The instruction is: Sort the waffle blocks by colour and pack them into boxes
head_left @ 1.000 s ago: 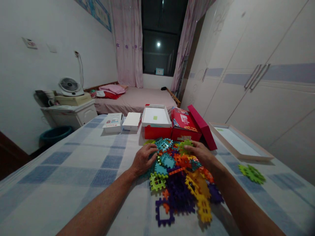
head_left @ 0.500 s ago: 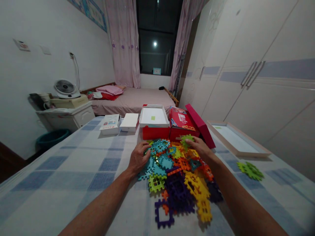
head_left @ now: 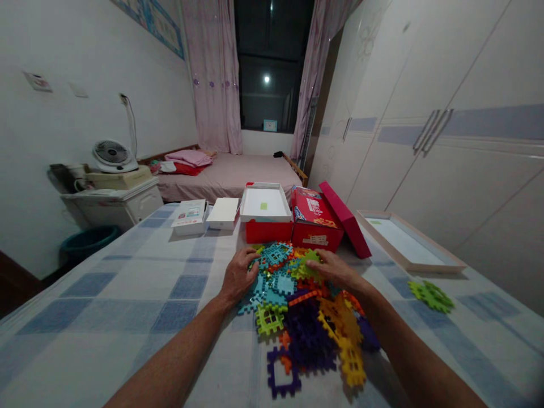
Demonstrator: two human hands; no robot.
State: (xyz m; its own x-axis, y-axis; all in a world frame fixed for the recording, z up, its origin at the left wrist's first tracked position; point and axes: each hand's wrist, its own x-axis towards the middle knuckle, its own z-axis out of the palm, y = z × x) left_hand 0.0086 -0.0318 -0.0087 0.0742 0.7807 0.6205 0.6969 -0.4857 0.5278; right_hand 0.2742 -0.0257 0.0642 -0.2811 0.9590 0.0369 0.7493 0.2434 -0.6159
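Observation:
Interlocking plastic building pieces lie in a loose heap, with light blue pieces (head_left: 272, 283) at left, purple pieces (head_left: 308, 328) in front and yellow pieces (head_left: 346, 334) at right. My left hand (head_left: 238, 277) rests against the heap's left edge, fingers curved and thumb apart, touching the blue pieces. A bit of lime green shows by its fingertips. Above the heap's back right, my right hand (head_left: 338, 271) pinches a green piece (head_left: 309, 263) between thumb and fingers. One green square piece (head_left: 270, 318) lies at the front left of the heap.
Behind the heap stand a red box (head_left: 317, 218) with its lid leaning, a white tray (head_left: 266, 204) on a red box, and small white boxes (head_left: 223, 212). A shallow tray (head_left: 408, 263) and a stack of green pieces (head_left: 431, 296) lie at right on the checked cloth.
My right hand has moved left and slightly nearer with the green piece, from the red box's front edge to over the heap's middle. My left hand has hardly moved.

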